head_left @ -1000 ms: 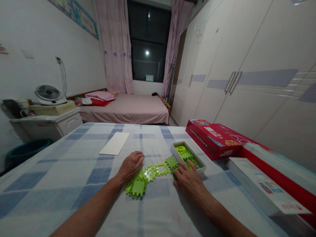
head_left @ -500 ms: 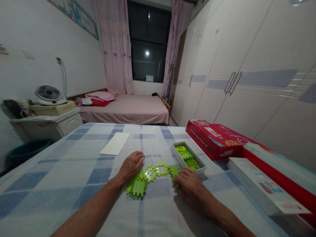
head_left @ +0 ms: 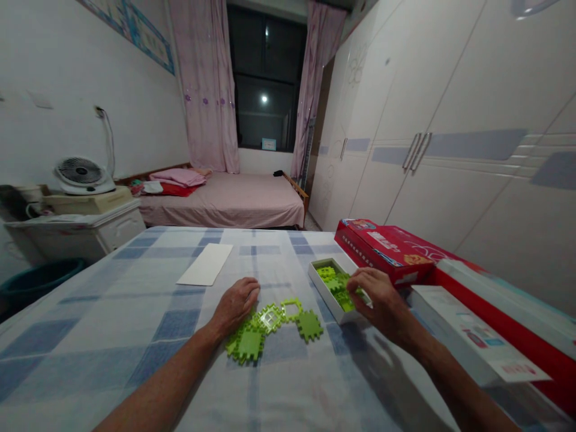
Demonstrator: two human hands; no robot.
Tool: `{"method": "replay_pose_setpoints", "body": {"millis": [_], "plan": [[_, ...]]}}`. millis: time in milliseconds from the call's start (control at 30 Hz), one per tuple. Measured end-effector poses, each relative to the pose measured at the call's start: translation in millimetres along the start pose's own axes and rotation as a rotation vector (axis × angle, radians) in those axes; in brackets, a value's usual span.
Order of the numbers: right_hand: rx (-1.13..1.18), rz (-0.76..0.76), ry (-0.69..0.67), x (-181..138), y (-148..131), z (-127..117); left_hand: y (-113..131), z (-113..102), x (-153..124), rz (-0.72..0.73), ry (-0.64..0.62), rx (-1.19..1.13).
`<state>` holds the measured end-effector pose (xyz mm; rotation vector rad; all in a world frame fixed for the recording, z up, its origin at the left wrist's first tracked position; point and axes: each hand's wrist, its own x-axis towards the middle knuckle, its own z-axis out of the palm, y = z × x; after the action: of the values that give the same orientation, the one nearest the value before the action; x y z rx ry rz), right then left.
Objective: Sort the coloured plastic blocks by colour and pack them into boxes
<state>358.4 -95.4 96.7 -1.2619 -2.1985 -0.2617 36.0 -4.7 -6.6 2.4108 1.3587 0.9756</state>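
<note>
A chain of flat green toothed tiles lies on the checked tablecloth in front of me; two are open frames, the rest solid. My left hand rests on the chain's left end, fingers curled over the tiles. One solid green tile sits at the right end. My right hand reaches into a small white tray that holds more green tiles; its fingertips touch those tiles, and I cannot tell whether it grips one.
A red box lies right of the tray, with a long white box nearer me. A white sheet of paper lies at the table's middle. Beyond the table are a bed, a cabinet with a fan, and wardrobes.
My right hand left the solid tile at the chain's right end and moved up and right into the white tray. My left hand stayed on the chain.
</note>
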Motion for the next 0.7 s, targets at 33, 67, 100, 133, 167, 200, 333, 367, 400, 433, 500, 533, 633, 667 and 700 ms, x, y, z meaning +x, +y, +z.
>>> {"method": "replay_pose_setpoints", "body": {"millis": [33, 67, 100, 133, 167, 200, 333, 367, 400, 433, 500, 533, 633, 667, 700], "plan": [[-0.035, 0.000, -0.023, -1.9, 5.1, 4.2, -0.2, 0.2, -0.1, 0.002, 0.001, 0.001], [-0.058, 0.009, -0.050, -4.9, 7.9, 7.5, -0.3, 0.3, -0.2, 0.003, -0.002, 0.003], [-0.071, 0.025, -0.077, -8.9, 8.5, 9.9, -0.3, 0.3, -0.2, 0.003, -0.004, 0.006], [-0.075, 0.046, -0.104, -13.6, 7.5, 11.4, -0.2, 0.3, -0.2, 0.003, -0.006, 0.010], [-0.073, 0.061, -0.132, -18.8, 5.4, 12.3, 0.1, 0.1, -0.2, 0.003, -0.008, 0.014], [-0.070, 0.072, -0.157, -24.0, 2.9, 12.8, 0.4, -0.1, -0.1, 0.004, -0.013, 0.018], [-0.109, 0.094, -0.208, -41.0, -0.6, 16.7, 1.8, -1.7, 0.3, 0.013, -0.033, 0.029], [-0.128, 0.108, -0.198, -43.8, 0.9, 18.5, 2.0, -2.0, 0.4, 0.015, -0.033, 0.028], [-0.151, 0.130, -0.179, -45.9, 3.0, 20.4, 2.0, -2.2, 0.4, 0.017, -0.030, 0.024], [-0.174, 0.152, -0.158, -47.4, 5.4, 22.1, 2.1, -2.3, 0.4, 0.019, -0.027, 0.020], [-0.225, 0.192, -0.121, -49.0, 9.9, 24.4, 2.1, -2.3, 0.2, 0.021, -0.021, 0.009], [-0.249, 0.207, -0.110, -49.2, 11.5, 24.7, 2.2, -2.3, 0.2, 0.020, -0.019, 0.005], [-0.306, 0.230, -0.127, -47.8, 10.6, 21.8, 3.0, -2.2, 0.3, 0.013, -0.021, 0.015], [-0.318, 0.236, -0.138, -46.8, 7.8, 19.7, 3.3, -2.3, 0.4, 0.011, -0.025, 0.022], [-0.322, 0.238, -0.149, -45.4, 3.7, 17.4, 3.6, -2.4, 0.5, 0.010, -0.030, 0.027]]}}
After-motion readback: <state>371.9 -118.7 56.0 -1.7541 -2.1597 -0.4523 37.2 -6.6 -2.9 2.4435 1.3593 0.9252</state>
